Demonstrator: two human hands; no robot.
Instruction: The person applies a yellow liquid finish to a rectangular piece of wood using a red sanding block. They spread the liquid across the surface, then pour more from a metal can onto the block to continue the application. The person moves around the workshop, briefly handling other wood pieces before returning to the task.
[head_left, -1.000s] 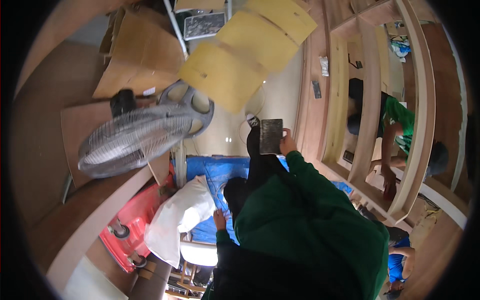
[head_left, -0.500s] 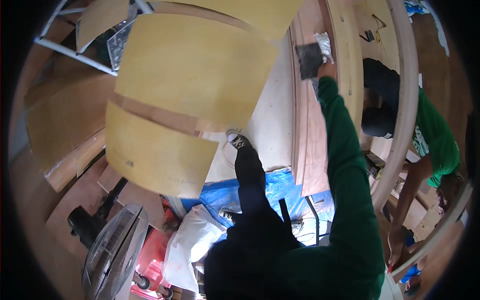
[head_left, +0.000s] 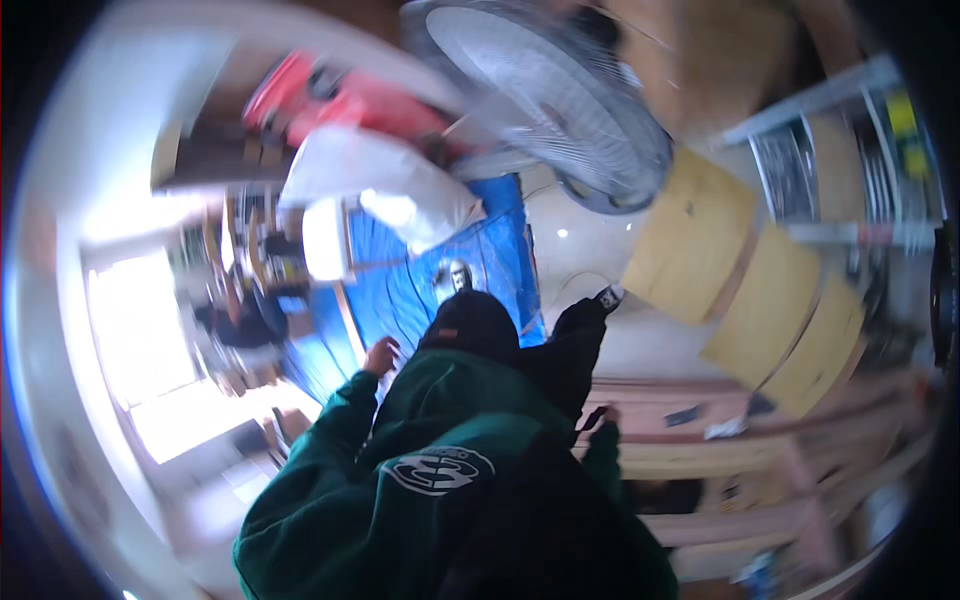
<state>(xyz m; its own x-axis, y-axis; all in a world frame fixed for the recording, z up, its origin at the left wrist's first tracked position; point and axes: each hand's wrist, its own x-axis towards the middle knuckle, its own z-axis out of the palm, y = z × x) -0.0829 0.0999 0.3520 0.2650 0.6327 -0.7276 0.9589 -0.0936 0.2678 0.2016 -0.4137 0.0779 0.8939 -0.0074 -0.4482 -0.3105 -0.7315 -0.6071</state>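
Observation:
My left hand [head_left: 380,356] hangs beside my left hip over the blue sheet. Its fingers are loosely apart and nothing shows in them. At my right side, my right hand [head_left: 608,414] is closed around a small dark thing [head_left: 592,419]; blur hides its kind. That hand is above the edge of a reddish wooden plank [head_left: 645,425]. Farther right on the planks lie a flat dark grey piece [head_left: 683,415] and a crumpled white bundle [head_left: 725,429].
A large grey fan [head_left: 560,100] stands ahead, with yellowish boards [head_left: 770,290] to its right. White sacks [head_left: 375,185] and a red plastic object [head_left: 340,105] are at the far left. A blue tarp [head_left: 400,280] covers floor near my feet. Shelving [head_left: 840,160] stands far right.
The view has swung round sharply, so the boards and planks now appear at the right. My right hand has left the dark grey piece and drawn back. My left hand has come into view.

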